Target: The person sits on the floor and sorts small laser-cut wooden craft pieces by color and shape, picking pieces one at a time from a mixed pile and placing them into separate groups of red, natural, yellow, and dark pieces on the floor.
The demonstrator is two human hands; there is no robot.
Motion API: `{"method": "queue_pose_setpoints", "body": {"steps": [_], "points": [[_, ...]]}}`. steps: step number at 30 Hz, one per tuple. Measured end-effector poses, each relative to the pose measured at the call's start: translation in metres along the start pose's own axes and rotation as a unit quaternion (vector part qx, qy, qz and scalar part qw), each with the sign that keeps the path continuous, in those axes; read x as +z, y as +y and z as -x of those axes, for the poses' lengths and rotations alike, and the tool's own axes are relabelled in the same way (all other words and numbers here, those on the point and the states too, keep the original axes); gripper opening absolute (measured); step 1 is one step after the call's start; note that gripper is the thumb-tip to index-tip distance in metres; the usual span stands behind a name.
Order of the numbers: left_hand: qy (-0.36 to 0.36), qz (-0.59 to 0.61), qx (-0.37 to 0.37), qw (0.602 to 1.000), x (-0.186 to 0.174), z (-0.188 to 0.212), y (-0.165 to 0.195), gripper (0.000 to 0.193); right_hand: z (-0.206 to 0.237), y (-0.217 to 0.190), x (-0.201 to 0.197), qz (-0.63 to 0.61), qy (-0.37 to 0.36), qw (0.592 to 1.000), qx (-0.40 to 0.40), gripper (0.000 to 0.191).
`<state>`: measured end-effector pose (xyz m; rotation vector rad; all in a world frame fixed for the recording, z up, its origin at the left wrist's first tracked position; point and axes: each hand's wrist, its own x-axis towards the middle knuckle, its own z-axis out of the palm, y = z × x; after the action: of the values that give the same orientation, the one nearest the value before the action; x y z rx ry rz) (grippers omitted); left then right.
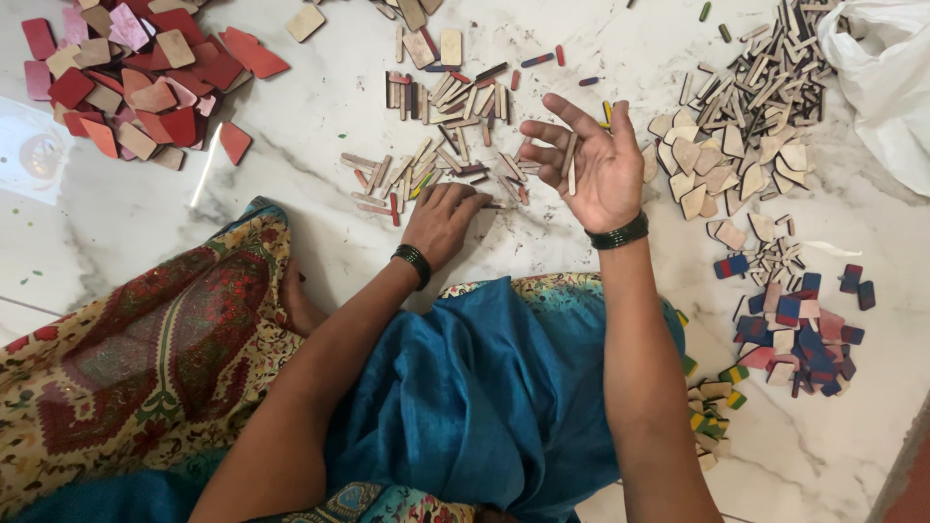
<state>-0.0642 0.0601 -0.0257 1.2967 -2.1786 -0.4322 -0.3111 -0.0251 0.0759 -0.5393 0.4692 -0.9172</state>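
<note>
Holding two thin wooden sticks [572, 163] in my open right hand [599, 167]
My left hand [441, 219] lies flat, fingers pressing on little sticks [436, 160] on the white floor [291, 145], just beside my right hand

Black bangle [413, 261] on each wrist; blue garment [484, 387] with patterned drape [145, 358]

red tile heap [145, 77] cut by top edge, white bag [886, 77] cropped right, left fingertips [477, 200] hidden among sticks [436, 165]
</note>
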Motion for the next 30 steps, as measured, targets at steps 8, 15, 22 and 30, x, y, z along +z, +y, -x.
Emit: {"method": "queue_pose_setpoints", "body": {"steps": [8,15,22,30], "points": [[-0.003,-0.003,-0.006,1.000,0.001,0.000,0.000,0.044,-0.009,0.015,-0.009,0.101,0.081,0.991,0.025,0.051],[0.009,-0.001,-0.002,1.000,0.001,0.000,0.000,0.042,-0.008,0.013,-0.009,0.115,0.086,0.989,0.029,0.053],[0.110,0.089,-0.041,0.989,-0.006,0.000,0.015,0.034,0.002,-0.012,-0.040,0.144,0.112,0.983,-0.023,0.050],[0.173,0.245,-0.128,0.945,0.015,-0.019,0.037,0.018,0.015,-0.030,-0.060,-0.003,0.180,0.975,-0.128,0.051]]}}
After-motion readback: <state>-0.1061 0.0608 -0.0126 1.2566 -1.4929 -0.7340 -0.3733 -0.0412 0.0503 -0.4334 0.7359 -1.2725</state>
